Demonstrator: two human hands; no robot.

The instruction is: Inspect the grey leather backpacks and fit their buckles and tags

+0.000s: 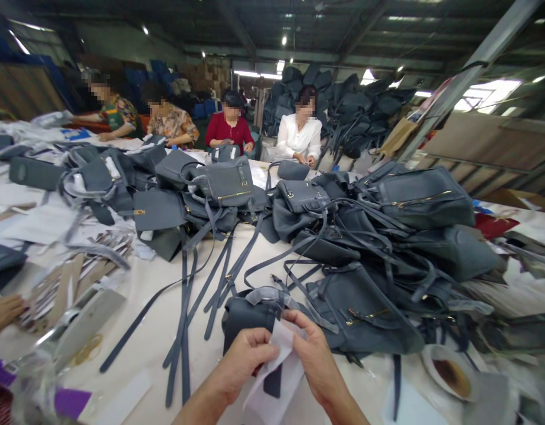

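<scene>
A sheet of thin white paper (278, 348) is pinched between my two hands, in front of a dark grey bag (243, 316). My left hand (250, 357) grips the paper's left side, thumb pressed against its fingers. On the other side my right hand (314, 354) is closed on the paper's upper right edge, fingers bent over it. A dark flat piece (273, 382) shows against the paper below my hands; whether it belongs to the bag I cannot tell. The bag's handle (266, 295) looks wrapped in clear film. My fingers hide part of the bag's front.
Grey backpacks (361, 313) with long straps heap across the table (143, 330). Paper strips (77, 271) lie left, near another person's hand (4, 310). A bowl of brown stuff (452, 372) stands at the right. Several people sit opposite, including one in a white top (294, 139).
</scene>
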